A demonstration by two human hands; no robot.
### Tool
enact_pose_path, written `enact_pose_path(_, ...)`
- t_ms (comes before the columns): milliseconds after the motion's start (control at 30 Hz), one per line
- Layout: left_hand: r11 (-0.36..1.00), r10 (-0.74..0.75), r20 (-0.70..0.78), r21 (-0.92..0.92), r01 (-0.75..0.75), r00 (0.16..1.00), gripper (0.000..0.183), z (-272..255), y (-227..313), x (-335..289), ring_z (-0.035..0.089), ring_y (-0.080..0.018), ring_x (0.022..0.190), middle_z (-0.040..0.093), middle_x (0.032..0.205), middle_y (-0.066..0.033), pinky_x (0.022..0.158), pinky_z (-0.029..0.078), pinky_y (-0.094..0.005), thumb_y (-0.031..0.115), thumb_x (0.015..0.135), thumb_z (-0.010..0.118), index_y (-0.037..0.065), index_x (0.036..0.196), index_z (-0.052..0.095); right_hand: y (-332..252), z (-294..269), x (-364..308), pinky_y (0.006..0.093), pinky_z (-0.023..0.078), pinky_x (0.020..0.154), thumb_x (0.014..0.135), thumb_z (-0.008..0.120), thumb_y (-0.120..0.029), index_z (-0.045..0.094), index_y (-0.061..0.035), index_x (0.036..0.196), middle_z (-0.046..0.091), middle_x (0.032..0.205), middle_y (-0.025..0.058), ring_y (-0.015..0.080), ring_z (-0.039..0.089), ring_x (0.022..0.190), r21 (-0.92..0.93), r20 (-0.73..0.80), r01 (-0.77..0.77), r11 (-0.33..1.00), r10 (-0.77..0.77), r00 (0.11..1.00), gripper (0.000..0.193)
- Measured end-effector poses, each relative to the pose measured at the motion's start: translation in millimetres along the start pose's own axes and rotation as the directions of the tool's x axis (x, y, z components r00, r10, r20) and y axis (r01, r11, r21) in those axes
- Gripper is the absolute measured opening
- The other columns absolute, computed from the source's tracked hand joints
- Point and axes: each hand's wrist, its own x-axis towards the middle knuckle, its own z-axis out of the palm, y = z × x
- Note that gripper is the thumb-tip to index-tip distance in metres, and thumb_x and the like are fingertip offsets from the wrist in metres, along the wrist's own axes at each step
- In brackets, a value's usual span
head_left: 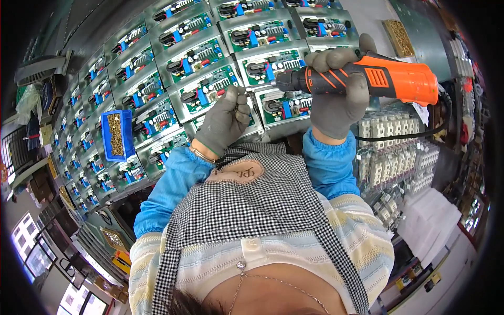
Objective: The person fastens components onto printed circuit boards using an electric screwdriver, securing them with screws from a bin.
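My right hand [338, 100], in a grey glove, is wrapped round an orange and black electric screwdriver [378, 79]. The tool lies nearly level, its thin bit pointing left over the circuit boards. Close to the tip of that bit is my left hand [224, 119], also gloved in grey, with its fingers curled closed. Whatever small thing those fingers hold is too hard to make out. Beneath both hands sit green circuit boards [286, 106] in shallow metal trays, each carrying a blue block, black coiled parts and red parts.
Rows of similar boards [191, 60] cover the bench ahead and left. A blue bin [127, 134] of small brass-coloured screws rests on them. Another screw tray [399, 38] is at the far right. A black cable [415, 135] loops below the screwdriver, past stacked white connector parts [391, 170].
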Motion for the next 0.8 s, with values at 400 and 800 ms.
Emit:
enact_pose_path(400,0.991,-0.017,0.035,0.137,0.012,0.999,0.036,14.6,-18.2,5.6,0.040,-0.0049,0.064,0.044,0.077,0.0052,0.054,0.037,-0.0172,0.043,0.100,0.052,0.007,0.104,0.051,-17.2,-15.9,-20.7,0.0464,0.055,0.083,0.084,0.065,-0.016,0.031,-0.0036,0.141,0.067,0.092,0.0105,0.0221,0.065,0.081,0.108,-0.103,0.007,0.994,0.004,0.995,0.067)
enact_pose_path(800,0.987,0.015,-0.003,0.160,-0.014,1.000,0.033,15.8,-14.9,5.4,0.042,-0.0060,0.064,0.047,0.077,0.0041,0.053,0.036,-0.0177,0.039,0.102,0.051,0.006,0.104,0.053,-10.0,-9.5,-20.7,0.0507,0.052,0.088,0.086,0.067,-0.029,0.037,-0.0043,0.140,0.066,0.094,0.0082,0.0232,0.064,0.083,-0.021,-0.143,-0.024,1.000,0.020,0.990,0.067)
